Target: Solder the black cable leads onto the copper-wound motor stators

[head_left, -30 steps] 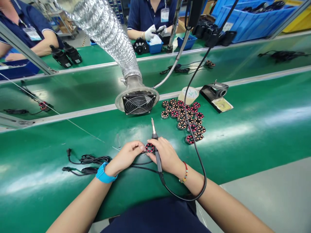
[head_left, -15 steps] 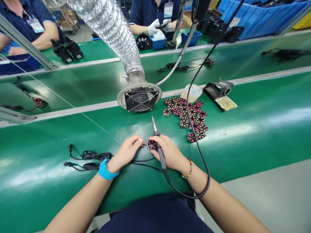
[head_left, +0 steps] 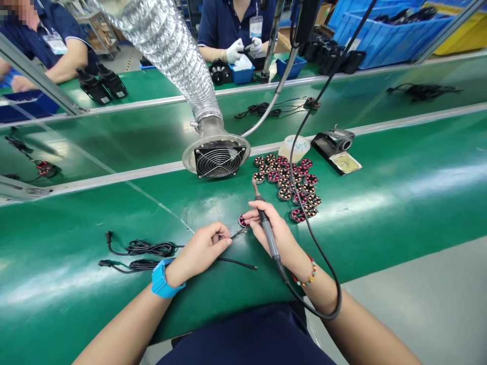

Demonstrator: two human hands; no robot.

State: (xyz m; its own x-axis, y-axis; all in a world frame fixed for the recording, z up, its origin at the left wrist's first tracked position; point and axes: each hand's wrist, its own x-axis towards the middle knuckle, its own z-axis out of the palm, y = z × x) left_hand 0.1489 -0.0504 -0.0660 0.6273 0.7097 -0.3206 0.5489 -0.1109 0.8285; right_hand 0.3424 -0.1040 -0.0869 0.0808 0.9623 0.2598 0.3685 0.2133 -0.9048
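My left hand pinches the end of a black cable, its stripped tip pointing right toward a small round coil. My right hand is closed on a soldering iron, whose tip points up and away from me; its fingertips touch the coil, partly covering it. A second cable end lies on the green table below my hands. Two coiled black cables lie to the left. Several red and copper coils are grouped beyond my right hand. A thin pale line reaches toward my left hand.
A round fan on a silver duct hangs over the table. An iron stand with a yellow sponge is at the back right. The iron's cord crosses the coils. Two people sit across.
My left hand has lifted a cable end from the table. The iron has swung right with my right hand, its tip now near the coil group. The view has shifted slightly.
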